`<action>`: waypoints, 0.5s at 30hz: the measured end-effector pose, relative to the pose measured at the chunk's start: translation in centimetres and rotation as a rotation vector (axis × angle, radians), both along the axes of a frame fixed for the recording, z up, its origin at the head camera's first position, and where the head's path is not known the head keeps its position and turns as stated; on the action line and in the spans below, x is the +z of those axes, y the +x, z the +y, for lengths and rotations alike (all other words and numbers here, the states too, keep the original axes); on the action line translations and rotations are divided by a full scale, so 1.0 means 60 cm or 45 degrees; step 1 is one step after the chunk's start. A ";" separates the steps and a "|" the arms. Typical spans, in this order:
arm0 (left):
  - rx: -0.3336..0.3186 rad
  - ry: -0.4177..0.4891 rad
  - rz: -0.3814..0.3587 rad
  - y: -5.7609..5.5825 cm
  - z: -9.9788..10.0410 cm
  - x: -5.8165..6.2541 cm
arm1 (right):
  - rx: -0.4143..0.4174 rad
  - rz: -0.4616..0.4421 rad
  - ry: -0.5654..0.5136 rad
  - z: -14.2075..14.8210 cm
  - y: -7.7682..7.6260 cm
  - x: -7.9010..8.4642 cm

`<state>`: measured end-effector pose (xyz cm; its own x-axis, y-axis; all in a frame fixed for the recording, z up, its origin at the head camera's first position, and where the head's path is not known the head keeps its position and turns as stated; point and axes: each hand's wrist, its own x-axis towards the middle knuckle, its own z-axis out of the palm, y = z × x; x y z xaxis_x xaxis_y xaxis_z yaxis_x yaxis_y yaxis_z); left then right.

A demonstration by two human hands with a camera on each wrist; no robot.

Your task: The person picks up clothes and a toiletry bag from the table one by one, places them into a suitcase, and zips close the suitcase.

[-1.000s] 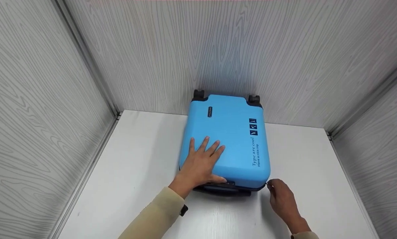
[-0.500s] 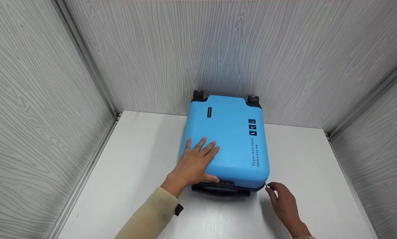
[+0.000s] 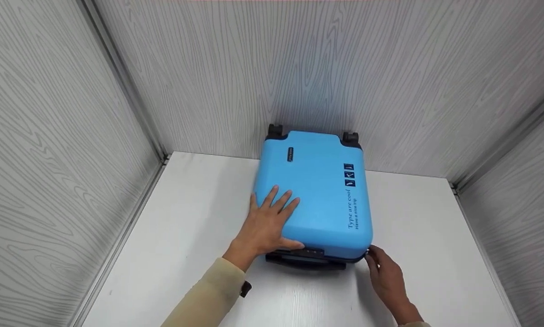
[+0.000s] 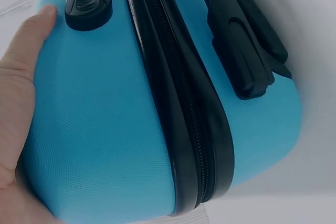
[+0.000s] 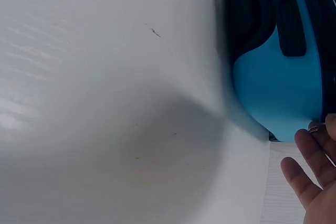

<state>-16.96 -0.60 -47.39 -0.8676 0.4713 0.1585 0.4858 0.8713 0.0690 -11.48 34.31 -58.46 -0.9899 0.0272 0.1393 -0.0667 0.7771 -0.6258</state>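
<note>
A light blue hard-shell suitcase [image 3: 317, 181] lies flat with its wheels toward the back wall. My left hand [image 3: 265, 227] rests on its near left part, fingers spread and thumb by the combination lock [image 3: 315, 252]. At the near right corner, my right hand [image 3: 386, 274] pinches a small metal zipper pull [image 5: 315, 128], mostly hidden by the fingers. The black-edged zipper [image 4: 184, 87] runs round the side between the two shells, its teeth meshed in the left wrist view. A black carry handle [image 4: 239, 51] sits below it on the near side.
The suitcase lies on a white tabletop [image 3: 199, 204]. Behind it rises a grey wood-grain panel [image 3: 308, 68], with similar panels at left and right. Two black wheels [image 3: 275, 131] at the suitcase's far end stand close to the back panel.
My left hand has shifted slightly left on the shell, its thumb uncovering more of the lock. My right hand stays at the near right corner, with its fingers slightly rearranged.
</note>
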 end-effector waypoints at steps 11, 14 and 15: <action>-0.031 -0.047 -0.068 0.000 -0.005 0.005 | 0.022 0.370 0.156 0.009 0.001 -0.013; -0.011 -0.023 -0.088 0.001 -0.009 0.005 | 0.041 0.434 0.179 0.012 -0.001 -0.013; -0.001 -0.002 -0.094 0.002 -0.009 0.004 | 0.047 0.453 0.186 0.012 -0.002 -0.013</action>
<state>-16.85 -1.16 -47.17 -0.8767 0.4720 0.0931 0.4800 0.8712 0.1032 -11.60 35.05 -59.25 -0.8787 -0.0534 0.4743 -0.2899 0.8492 -0.4413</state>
